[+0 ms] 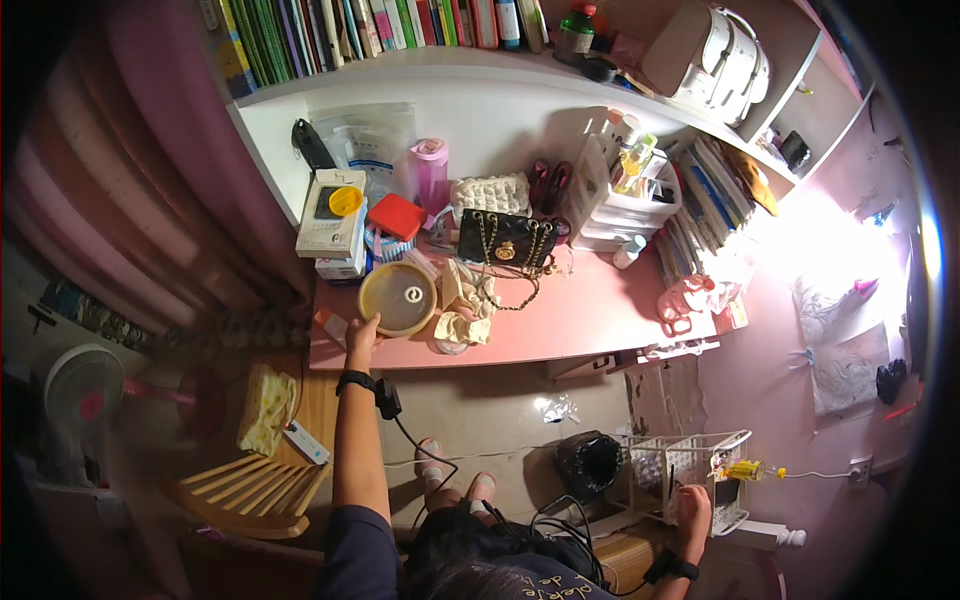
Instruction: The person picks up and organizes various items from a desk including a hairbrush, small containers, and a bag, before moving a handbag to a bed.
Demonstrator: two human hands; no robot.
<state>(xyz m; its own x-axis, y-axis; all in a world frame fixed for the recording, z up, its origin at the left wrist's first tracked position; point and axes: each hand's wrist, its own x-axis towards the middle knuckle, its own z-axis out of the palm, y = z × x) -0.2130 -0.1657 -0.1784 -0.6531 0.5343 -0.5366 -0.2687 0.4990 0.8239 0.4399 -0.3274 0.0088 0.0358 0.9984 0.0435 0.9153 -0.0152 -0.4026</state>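
Note:
My left hand (364, 336) is closed on the near rim of a round, pale yellow-rimmed container (399, 299) with a cloudy lid, at the front left of the pink desk. Crumpled cream cloth (465, 304) lies just right of it. Behind the cloth sits a black chain-strap handbag (505, 240). A red box (397, 216) and a white box (331, 222) with a yellow round lid (346, 201) stand behind the container. Down at the lower right, my right hand (693, 511) is curled into a fist beside a white wire rack (690, 458), with nothing showing in it.
A white drawer organiser (617, 200) and a row of books (712, 205) fill the desk's right side. Below are a black-lined bin (590, 462), a wooden chair (245, 490) and a fan (84, 395). A cable (428, 452) hangs from my left wrist.

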